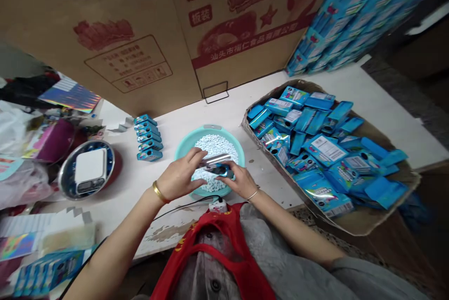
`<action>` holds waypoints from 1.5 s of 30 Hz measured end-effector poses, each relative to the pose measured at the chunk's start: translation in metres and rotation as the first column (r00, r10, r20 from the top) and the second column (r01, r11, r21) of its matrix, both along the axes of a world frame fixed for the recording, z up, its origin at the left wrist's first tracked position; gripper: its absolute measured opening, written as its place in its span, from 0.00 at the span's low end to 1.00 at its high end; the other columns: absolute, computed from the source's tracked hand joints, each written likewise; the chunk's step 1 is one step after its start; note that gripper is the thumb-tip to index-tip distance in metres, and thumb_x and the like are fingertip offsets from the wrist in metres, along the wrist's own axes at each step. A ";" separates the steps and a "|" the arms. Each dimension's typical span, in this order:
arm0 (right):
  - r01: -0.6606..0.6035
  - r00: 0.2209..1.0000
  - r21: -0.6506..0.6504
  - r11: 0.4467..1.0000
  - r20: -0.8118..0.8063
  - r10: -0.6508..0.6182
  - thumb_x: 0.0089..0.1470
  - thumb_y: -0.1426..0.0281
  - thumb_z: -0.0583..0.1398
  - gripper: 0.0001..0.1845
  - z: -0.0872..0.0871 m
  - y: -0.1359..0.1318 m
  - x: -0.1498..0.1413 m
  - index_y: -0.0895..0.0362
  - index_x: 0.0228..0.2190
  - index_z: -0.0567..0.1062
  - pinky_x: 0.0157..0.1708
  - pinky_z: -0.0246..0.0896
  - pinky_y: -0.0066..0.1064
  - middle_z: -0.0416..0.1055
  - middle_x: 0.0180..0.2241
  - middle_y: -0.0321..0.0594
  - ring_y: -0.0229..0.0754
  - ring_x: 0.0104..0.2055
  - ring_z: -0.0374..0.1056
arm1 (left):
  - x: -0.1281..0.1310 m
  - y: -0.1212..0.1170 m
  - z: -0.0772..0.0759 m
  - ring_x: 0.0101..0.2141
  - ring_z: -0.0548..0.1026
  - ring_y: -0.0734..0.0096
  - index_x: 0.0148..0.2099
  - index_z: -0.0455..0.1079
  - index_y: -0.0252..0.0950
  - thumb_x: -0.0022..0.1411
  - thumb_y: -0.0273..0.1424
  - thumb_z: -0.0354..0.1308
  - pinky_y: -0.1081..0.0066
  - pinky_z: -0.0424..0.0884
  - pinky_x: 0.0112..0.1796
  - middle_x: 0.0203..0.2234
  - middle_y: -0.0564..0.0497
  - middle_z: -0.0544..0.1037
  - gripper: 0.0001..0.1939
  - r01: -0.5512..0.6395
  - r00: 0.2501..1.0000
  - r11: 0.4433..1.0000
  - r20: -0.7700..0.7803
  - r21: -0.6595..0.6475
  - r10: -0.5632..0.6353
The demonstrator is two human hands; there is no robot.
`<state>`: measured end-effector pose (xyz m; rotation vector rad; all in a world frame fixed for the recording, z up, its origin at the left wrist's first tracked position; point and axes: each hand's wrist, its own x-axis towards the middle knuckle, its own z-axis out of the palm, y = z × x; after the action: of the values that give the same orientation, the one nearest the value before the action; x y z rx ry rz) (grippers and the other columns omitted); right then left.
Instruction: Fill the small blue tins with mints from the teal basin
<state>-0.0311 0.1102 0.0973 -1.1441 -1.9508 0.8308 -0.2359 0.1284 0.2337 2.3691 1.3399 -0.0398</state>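
The right hand [238,180] is clasping a small blue-and-silver container [217,169], the left hand [177,174] is gripping its other end, and both are holding it above white tablets [219,148] filling a teal basin [185,146] on the worktop [217,103], beside a cardboard tray [365,220] of blue packets [326,150].

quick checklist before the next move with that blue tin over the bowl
Grip: ok, the left hand and right hand both hold the small blue tin.
Position: ok, the tin is above the teal bowl.
Bowl contents: ok, white pellets fill it.
Inside of tin: cannot tell, the hands hide it.
Finished row: ok, blue tins stand lined up left of the bowl.
Cable: not ok, a black cable runs across the table close to the bowl.
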 end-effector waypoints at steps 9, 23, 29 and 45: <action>0.185 0.983 -0.030 0.982 -0.012 -0.185 0.58 0.58 0.52 0.20 0.020 0.006 0.046 0.55 0.48 0.66 0.35 0.67 0.37 0.71 0.37 0.46 0.46 0.36 0.70 | -0.034 -0.020 -0.042 0.34 0.68 0.70 0.42 0.65 0.34 0.60 0.40 0.57 0.71 0.64 0.35 0.33 0.49 0.71 0.14 -0.092 0.919 0.980 0.363 -0.176 0.152; 0.203 0.910 -0.431 0.879 0.414 -0.008 0.27 0.62 0.66 0.24 -0.073 0.059 0.203 0.48 0.34 0.75 0.30 0.61 0.44 0.75 0.35 0.57 0.53 0.29 0.74 | -0.252 -0.029 -0.152 0.32 0.67 0.71 0.38 0.68 0.34 0.49 0.28 0.63 0.71 0.65 0.36 0.32 0.53 0.68 0.12 -0.789 0.614 0.614 0.015 0.016 0.789; 0.476 0.772 -0.308 0.824 0.596 -0.223 0.32 0.47 0.63 0.21 -0.051 0.040 0.197 0.45 0.22 0.63 0.23 0.54 0.41 0.67 0.18 0.44 0.48 0.16 0.63 | -0.252 -0.013 -0.185 0.38 0.70 0.68 0.47 0.64 0.35 0.53 0.23 0.56 0.69 0.68 0.41 0.42 0.47 0.67 0.17 -0.843 0.538 0.535 0.101 0.057 0.837; 0.366 0.926 -0.455 0.812 0.093 -0.366 0.41 0.51 0.65 0.26 0.079 0.023 0.130 0.51 0.41 0.78 0.35 0.69 0.40 0.76 0.40 0.48 0.49 0.38 0.72 | -0.085 -0.013 -0.172 0.44 0.70 0.64 0.55 0.62 0.36 0.66 0.30 0.46 0.63 0.67 0.47 0.42 0.44 0.71 0.16 -0.367 0.919 0.930 0.143 -0.038 0.368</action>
<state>0.0988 0.1327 0.1768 -1.7372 -1.4826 1.1119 -0.3211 0.1150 0.0618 2.0278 1.6798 0.2334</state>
